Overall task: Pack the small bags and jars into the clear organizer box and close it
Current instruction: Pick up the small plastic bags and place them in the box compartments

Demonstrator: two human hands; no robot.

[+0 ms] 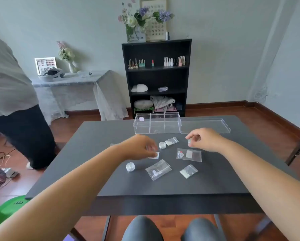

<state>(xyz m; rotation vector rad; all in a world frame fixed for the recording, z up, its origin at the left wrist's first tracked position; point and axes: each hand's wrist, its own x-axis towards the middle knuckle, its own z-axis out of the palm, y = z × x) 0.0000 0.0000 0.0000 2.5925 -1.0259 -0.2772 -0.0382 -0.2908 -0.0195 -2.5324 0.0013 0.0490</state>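
A dark grey rectangular table point(111, 180) is seen carrying everything. At its 12 o'clock edge a clear plastic organizer box point(157, 122) with three compartments is stood open, and its flat clear lid point(205, 125) is laid just beside it toward 1 o'clock. The left hand point(138, 147) is closed in a pinching grip on a small white-edged bag point(154, 156) near the table's centre, blurred in the frame. The right hand point(204, 139), at 2 o'clock, is closed in a grip on a small silvery jar point(189, 141). Scattered between the hands are four clear zip bags of white beads point(158, 169), point(189, 155), point(188, 171), point(171, 141), a round clear jar point(162, 145) and a second round jar point(130, 166) at 7 o'clock of the cluster.
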